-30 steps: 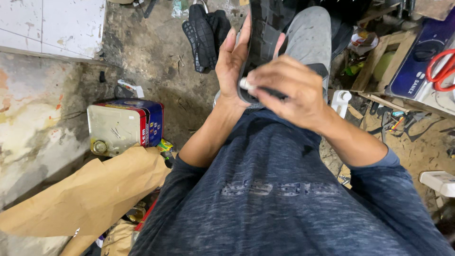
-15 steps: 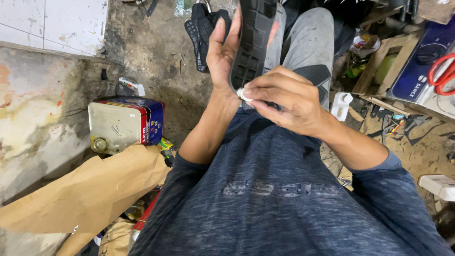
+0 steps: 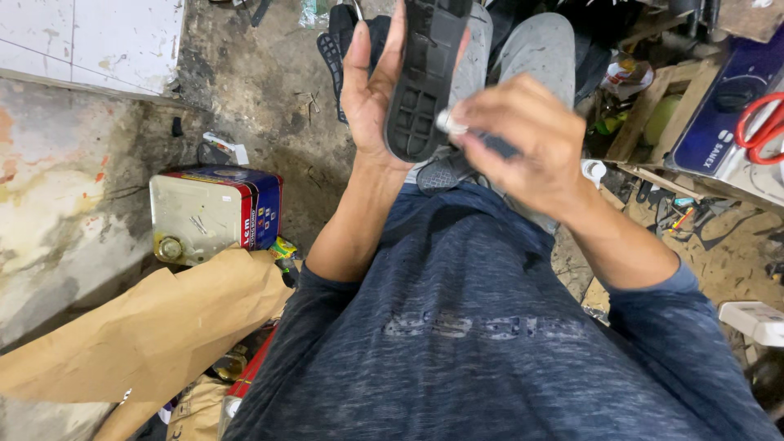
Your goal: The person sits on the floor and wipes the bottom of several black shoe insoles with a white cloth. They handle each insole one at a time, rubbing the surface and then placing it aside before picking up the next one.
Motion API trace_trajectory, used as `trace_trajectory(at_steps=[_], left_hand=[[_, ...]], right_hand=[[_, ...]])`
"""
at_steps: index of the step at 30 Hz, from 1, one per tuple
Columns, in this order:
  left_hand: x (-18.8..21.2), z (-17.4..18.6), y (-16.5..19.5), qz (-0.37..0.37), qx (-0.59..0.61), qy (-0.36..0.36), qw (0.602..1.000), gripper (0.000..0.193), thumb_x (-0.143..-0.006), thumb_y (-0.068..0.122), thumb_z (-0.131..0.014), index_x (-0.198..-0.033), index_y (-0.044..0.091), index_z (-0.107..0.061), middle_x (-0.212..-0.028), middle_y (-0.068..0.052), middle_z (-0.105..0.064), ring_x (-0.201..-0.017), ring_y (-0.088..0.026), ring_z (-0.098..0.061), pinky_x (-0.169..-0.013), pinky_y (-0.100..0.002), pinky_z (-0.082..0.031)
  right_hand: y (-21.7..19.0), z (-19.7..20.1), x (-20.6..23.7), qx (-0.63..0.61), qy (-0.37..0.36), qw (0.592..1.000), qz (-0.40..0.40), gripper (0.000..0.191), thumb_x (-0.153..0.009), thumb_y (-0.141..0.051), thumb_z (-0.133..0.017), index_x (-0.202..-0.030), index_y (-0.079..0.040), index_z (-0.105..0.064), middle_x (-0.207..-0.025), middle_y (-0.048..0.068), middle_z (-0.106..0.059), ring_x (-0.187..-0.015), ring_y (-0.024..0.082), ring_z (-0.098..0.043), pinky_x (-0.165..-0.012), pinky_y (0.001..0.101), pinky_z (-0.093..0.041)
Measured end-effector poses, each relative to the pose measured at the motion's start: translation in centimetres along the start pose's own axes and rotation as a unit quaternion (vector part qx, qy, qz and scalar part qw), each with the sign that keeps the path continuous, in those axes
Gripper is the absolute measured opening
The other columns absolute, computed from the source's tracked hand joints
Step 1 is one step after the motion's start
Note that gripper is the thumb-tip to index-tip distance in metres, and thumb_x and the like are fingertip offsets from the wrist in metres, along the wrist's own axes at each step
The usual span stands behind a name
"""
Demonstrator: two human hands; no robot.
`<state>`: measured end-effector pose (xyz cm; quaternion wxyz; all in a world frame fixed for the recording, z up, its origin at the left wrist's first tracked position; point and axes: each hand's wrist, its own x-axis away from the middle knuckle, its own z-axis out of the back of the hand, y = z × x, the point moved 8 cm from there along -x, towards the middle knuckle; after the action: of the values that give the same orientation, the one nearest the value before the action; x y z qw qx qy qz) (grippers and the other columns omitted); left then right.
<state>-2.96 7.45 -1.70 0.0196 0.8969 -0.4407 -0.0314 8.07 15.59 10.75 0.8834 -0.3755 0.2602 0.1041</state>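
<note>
My left hand (image 3: 367, 90) holds a black shoe sole (image 3: 425, 77) upright, tread side toward me, above my grey-trousered knees. My right hand (image 3: 523, 139) is closed around a small dark tool with a pale tip (image 3: 449, 122), and that tip touches the lower right edge of the sole. The hand is blurred. Another black sole (image 3: 335, 53) lies on the dirty floor behind my left hand.
A square metal tin (image 3: 214, 214) with a cap stands on the floor at left, beside brown paper (image 3: 155, 327). Red-handled scissors (image 3: 761, 122) lie on a blue box at right, near wooden crates and clutter. White tiles (image 3: 90, 37) sit at the upper left.
My left hand has raised the sole higher and turned its tread into view. My right hand has shifted right and up with the tool, to the sole's lower edge.
</note>
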Motion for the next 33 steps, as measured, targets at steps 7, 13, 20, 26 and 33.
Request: trace_trajectory(at_steps=[7,13,20,26,33], left_hand=[[0.7,-2.0,-0.3,0.021,-0.038,-0.001,0.999,0.077,-0.114,0.059,-0.039,-0.165,0.004,-0.024,-0.155,-0.017,-0.048,-0.138,-0.027,-0.054,-0.121,-0.038,-0.042],[1.2,-4.1,-1.0,0.032,-0.040,-0.028,0.998,0.078,-0.115,0.060,-0.039,-0.164,0.002,-0.021,-0.155,-0.016,-0.045,-0.138,-0.025,-0.050,-0.121,-0.035,-0.039],[2.0,-5.0,-1.2,0.053,-0.034,-0.002,0.998,0.084,-0.112,0.061,-0.039,-0.166,0.000,-0.018,-0.162,-0.017,-0.038,-0.144,-0.027,-0.046,-0.125,-0.037,-0.035],[2.0,-5.0,-1.0,0.057,-0.045,-0.010,0.997,0.088,-0.109,0.061,-0.041,-0.166,-0.001,-0.017,-0.162,-0.018,-0.038,-0.145,-0.028,-0.046,-0.127,-0.038,-0.036],[2.3,-3.8,-1.2,0.085,0.010,-0.029,0.996,0.083,-0.111,0.062,-0.045,-0.163,0.000,-0.028,-0.157,-0.020,-0.047,-0.142,-0.030,-0.051,-0.124,-0.041,-0.041]], right_hand=[[0.2,1.2,-1.4,-0.021,-0.004,1.000,0.014,0.021,-0.091,0.005,-0.083,-0.109,0.004,-0.073,-0.111,0.013,-0.073,-0.100,0.026,-0.070,-0.082,0.0346,-0.055],[-0.3,1.2,-0.7,0.000,-0.004,1.000,0.018,0.021,-0.091,0.004,-0.085,-0.109,0.003,-0.074,-0.114,0.014,-0.074,-0.099,0.025,-0.069,-0.082,0.0332,-0.054],[2.3,3.2,-1.7,0.047,0.037,0.998,0.014,0.018,-0.096,0.007,-0.082,-0.111,0.005,-0.073,-0.113,0.014,-0.073,-0.100,0.025,-0.070,-0.085,0.0335,-0.055],[1.4,2.7,-0.9,0.025,0.034,0.998,0.035,0.020,-0.089,0.006,-0.084,-0.105,0.004,-0.073,-0.110,0.016,-0.073,-0.095,0.027,-0.068,-0.081,0.0350,-0.053],[4.1,7.2,-2.5,0.006,0.134,0.989,-0.055,0.012,-0.101,0.008,-0.080,-0.109,0.007,-0.071,-0.112,0.013,-0.074,-0.100,0.021,-0.071,-0.087,0.0303,-0.056]])
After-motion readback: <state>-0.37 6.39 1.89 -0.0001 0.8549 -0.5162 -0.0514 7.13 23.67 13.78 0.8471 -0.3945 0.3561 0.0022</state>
